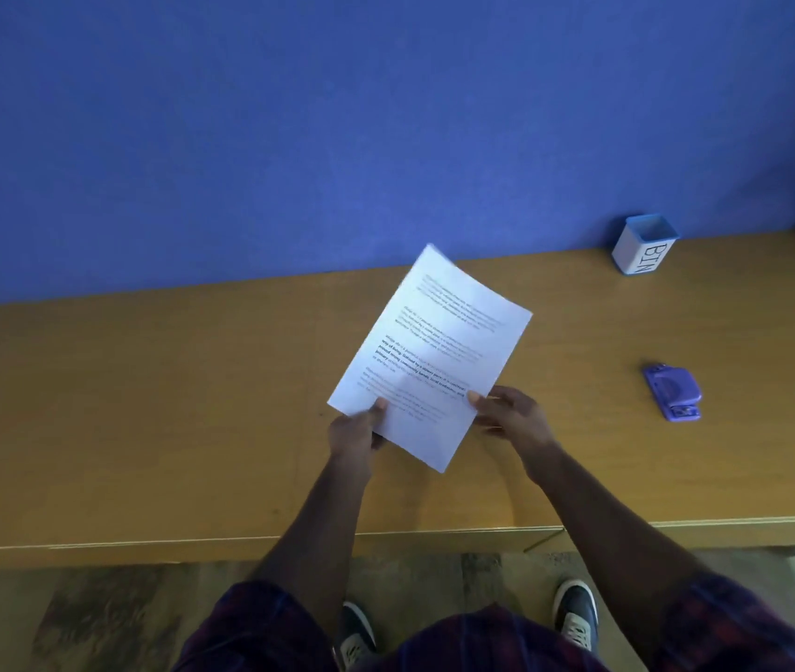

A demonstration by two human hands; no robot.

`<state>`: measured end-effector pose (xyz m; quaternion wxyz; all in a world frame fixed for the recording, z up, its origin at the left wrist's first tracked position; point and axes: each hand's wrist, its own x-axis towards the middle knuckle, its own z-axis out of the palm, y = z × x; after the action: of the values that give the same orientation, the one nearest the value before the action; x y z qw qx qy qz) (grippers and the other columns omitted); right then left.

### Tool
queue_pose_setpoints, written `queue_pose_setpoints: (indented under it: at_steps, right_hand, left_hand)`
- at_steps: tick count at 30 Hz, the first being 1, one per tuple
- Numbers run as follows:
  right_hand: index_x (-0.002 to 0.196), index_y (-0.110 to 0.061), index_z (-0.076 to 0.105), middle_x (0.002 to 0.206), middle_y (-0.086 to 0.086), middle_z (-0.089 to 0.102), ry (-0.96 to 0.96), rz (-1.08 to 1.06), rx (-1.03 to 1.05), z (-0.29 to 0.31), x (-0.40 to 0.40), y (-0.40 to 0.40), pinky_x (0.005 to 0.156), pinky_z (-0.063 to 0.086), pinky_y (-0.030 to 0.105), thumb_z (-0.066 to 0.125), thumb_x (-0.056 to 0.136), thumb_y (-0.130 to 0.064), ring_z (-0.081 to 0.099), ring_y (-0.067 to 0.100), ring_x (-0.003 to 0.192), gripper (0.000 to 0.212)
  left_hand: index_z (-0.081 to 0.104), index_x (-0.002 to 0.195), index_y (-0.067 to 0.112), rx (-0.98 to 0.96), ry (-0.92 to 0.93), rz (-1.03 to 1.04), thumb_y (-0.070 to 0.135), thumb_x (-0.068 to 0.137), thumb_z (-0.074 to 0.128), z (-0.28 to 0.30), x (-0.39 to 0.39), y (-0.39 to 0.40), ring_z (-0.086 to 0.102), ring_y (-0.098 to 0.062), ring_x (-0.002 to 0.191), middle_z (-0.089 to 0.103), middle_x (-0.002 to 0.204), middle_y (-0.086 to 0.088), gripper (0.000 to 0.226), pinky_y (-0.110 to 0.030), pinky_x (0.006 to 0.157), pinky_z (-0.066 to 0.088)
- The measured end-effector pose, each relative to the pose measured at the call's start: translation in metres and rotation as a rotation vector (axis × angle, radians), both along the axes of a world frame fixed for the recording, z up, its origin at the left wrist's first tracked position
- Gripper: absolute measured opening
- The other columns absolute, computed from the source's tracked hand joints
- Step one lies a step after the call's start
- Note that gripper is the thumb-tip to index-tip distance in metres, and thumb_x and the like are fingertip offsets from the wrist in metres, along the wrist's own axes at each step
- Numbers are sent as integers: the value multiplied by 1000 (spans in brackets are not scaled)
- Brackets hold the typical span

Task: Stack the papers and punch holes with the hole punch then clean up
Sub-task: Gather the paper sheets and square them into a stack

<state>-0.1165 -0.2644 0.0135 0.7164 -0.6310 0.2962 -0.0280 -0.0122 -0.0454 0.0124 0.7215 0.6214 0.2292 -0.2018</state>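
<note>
Head view: papers (434, 351) between both hands (gripped).

Thin white printed paper sheets (429, 356), matt, slightly curled at the far corner. Long tan wood-look bench (143, 405), smooth with a dull sheen; small purple plastic hole punch (673, 391), faintly glossy; white-and-blue square plastic bin (643, 244), smooth. Blue back wall (289, 128) looks matt, finely textured like cloth.
</note>
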Motion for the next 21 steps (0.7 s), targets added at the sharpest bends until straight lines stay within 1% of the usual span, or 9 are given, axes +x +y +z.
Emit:
queue_pose_setpoints:
  at_steps: [3,5,9,11,13,15,16,18,21]
  right_hand:
    - [105,-13,70,96,7,78,-59,29,-43,-4,6,7,73,60,32,80,84,-22,74,21,87,25]
    - [104,-12,70,97,7,78,-29,20,-84,-10,8,6,78,62,40,74,88,-9,74,24,91,16]
    - [110,-9,69,101,10,76,57,34,-174,-18,9,-6,82,61,46,68,92,-5,73,28,95,19]
    - [112,-9,70,103,9,76,92,71,-214,-22,7,-13,84,60,48,65,94,-6,72,27,96,19]
    - [108,-12,73,104,10,77,121,113,-245,-25,5,-18,83,58,49,63,95,-7,71,26,92,17]
    - [105,-14,74,101,11,77,148,134,-267,-27,3,-20,81,58,49,63,95,-7,71,25,88,17]
    - [106,-14,74,99,10,78,159,139,-273,-28,2,-20,81,58,48,64,95,-7,72,27,89,17]
    - [108,-12,74,95,9,78,178,143,-296,-30,1,-19,79,59,47,66,93,-8,73,30,91,17]
    - [109,-8,74,92,11,77,223,137,-376,-34,-1,-17,78,59,48,70,91,-12,73,31,88,19]
  left_hand:
    - [71,90,13,-62,6,29,8,80,85,-8,-13,-2,64,-24,71,75,86,-3,18,-37,66,45]
    - [71,88,12,-83,12,20,7,81,84,-13,-20,2,63,-23,66,75,78,0,15,-39,68,45]
    - [69,77,11,-3,30,33,14,85,82,-17,-18,17,62,-15,47,69,62,-1,15,-36,62,46]
    - [72,79,10,116,67,39,17,86,80,-17,-13,24,63,-21,56,69,67,-4,12,-36,61,46]
    - [75,85,6,222,83,-14,10,87,75,-20,-10,30,60,-24,58,69,75,-11,4,-30,54,46]
    - [74,79,2,251,59,-94,-2,86,70,-22,-11,32,54,-20,47,66,73,-15,9,-23,42,41]
    - [73,77,2,270,44,-132,-5,86,69,-24,-13,31,54,-19,46,66,73,-15,13,-21,41,41]
    - [74,77,4,312,14,-177,-4,86,70,-25,-16,28,64,-24,56,72,77,-16,13,-25,48,51]
    - [78,87,6,401,-34,-221,4,88,72,-30,-17,24,74,-33,82,77,89,-13,7,-43,73,64]
